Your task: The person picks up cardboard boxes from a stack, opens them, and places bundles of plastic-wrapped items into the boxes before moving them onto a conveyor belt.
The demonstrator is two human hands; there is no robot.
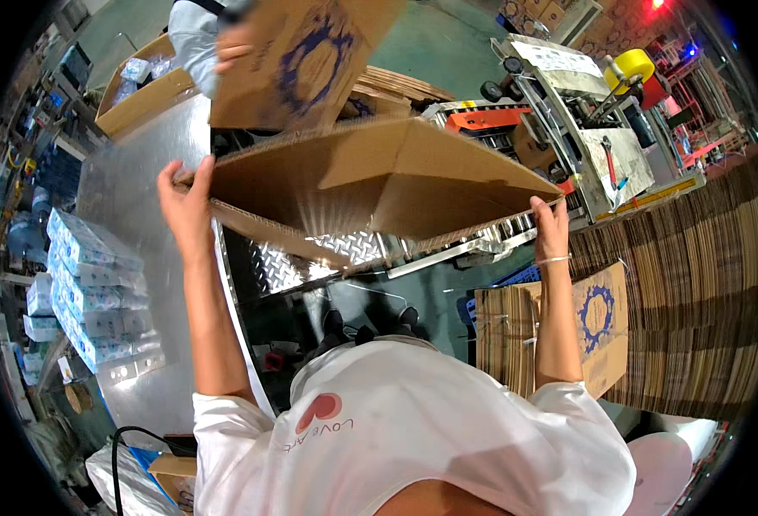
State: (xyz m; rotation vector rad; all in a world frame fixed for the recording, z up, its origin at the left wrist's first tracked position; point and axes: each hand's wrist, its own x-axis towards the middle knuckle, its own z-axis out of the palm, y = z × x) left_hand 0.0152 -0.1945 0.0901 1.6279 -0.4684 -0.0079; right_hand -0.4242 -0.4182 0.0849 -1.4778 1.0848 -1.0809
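Note:
Between my two hands hangs a brown cardboard box (pixel 353 163), partly unfolded, its open side toward me. My left hand (pixel 191 202) grips its left corner, with the thumb and fingers pinched on the edge. At the opposite corner my right hand (pixel 551 225) pinches the cardboard near the top edge. Both arms are stretched out ahead. Through the opening the roller conveyor (pixel 516 228) and a shiny tread plate (pixel 297 265) show below the box.
A metal table (pixel 159 258) on the left bears stacked tissue packs (pixel 95 288). Flat cardboard stacks (pixel 697 292) stand at right. A taping machine (pixel 585 112) with a yellow tape roll (pixel 630 70) is at back right. Another person's hand (pixel 233 47) holds a printed carton (pixel 301 69) beyond.

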